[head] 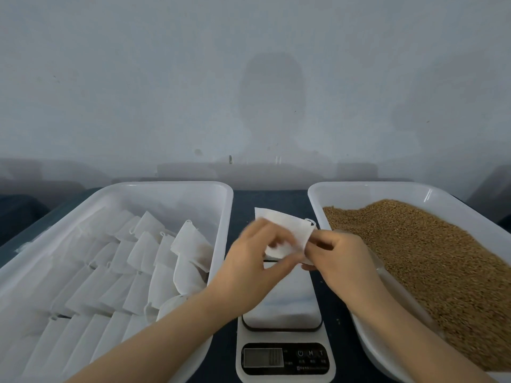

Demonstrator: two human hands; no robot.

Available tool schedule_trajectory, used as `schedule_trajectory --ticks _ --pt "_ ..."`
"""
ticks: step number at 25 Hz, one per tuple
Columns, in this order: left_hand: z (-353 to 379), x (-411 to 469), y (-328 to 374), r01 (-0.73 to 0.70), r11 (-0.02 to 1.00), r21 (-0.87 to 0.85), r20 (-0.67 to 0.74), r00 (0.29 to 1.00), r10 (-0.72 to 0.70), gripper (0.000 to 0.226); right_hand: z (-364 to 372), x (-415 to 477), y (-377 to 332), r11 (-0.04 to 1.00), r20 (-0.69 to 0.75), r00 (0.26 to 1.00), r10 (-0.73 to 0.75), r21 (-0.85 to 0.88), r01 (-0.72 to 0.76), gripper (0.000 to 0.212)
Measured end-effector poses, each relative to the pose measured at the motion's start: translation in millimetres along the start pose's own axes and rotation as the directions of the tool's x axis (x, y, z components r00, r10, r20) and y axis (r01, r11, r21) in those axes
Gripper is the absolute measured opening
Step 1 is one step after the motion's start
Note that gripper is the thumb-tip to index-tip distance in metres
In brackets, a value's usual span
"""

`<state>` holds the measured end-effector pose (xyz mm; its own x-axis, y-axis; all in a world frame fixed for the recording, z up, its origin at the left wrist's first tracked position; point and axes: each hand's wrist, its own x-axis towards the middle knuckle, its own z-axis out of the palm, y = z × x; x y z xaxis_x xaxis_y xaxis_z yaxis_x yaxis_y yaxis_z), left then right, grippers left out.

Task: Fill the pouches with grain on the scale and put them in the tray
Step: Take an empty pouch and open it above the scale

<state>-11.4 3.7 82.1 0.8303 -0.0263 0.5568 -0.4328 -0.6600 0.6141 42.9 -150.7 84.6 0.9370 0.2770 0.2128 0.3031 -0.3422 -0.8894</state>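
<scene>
While both hands pinch the one white pouch (287, 225), the left hand (249, 261) grips its near left edge and the right hand (340, 255) its right edge, apparently working the mouth apart; the left fingers are blurred. The pouch hangs above the far end of the scale (284, 308), not resting on it, its long axis slanting from far left to near right, string loop towards the grain (428, 258). Grain lies just right of the right hand, the nearer one for scooping. Left, the tray (166, 185) holds rows of pouches (143, 252). A dark table (271, 199) carries everything, against a plain wall (249, 78).
</scene>
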Motion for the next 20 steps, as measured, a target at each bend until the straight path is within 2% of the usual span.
schedule_trajectory --ticks 2,3,5,7,10,12,14,16,18,20 --pt "-2 4 -6 0.138 0.990 0.022 -0.120 0.984 -0.134 0.040 -4 0 0 0.999 0.033 0.998 0.046 -0.008 -0.046 0.003" --pt "-4 7 -10 0.240 0.971 -0.003 -0.103 0.965 -0.239 0.052 -6 0 1 0.998 0.060 0.996 0.069 -0.013 -0.068 0.007" --pt "-7 10 -18 0.409 0.910 -0.070 0.039 0.912 -0.408 0.065 -10 -1 3 0.993 0.086 0.990 0.114 -0.049 -0.110 0.013" --pt "-8 9 -27 0.471 0.876 -0.102 0.140 0.879 -0.456 0.062 -14 -2 6 0.990 0.053 0.992 0.117 -0.091 -0.112 0.013" --pt "-7 10 -31 0.487 0.864 -0.128 0.153 0.870 -0.468 0.055 -19 -1 7 0.984 -0.035 0.996 0.077 -0.158 -0.081 0.013" --pt "-6 10 -30 0.495 0.862 -0.110 0.149 0.866 -0.478 0.057 -19 -1 7 0.983 -0.029 0.997 0.074 -0.166 -0.077 0.014" --pt "-5 7 -27 0.384 0.922 0.041 0.121 0.914 -0.386 0.076 -17 -1 6 0.983 0.003 0.997 0.081 -0.163 -0.079 0.011" --pt "-2 3 -20 0.109 0.965 0.240 0.128 0.981 -0.143 0.102 -14 -4 1 0.986 0.064 0.995 0.082 -0.148 -0.072 0.010" --pt "7 1 -12 -0.124 0.927 0.354 0.171 0.983 0.067 0.103 -10 -6 -1 0.987 0.109 0.992 0.062 -0.157 -0.044 0.017" --pt "17 -1 -9 -0.143 0.930 0.339 0.177 0.980 0.086 0.089 -9 -8 -5 0.985 0.122 0.992 0.045 -0.173 -0.023 0.020"
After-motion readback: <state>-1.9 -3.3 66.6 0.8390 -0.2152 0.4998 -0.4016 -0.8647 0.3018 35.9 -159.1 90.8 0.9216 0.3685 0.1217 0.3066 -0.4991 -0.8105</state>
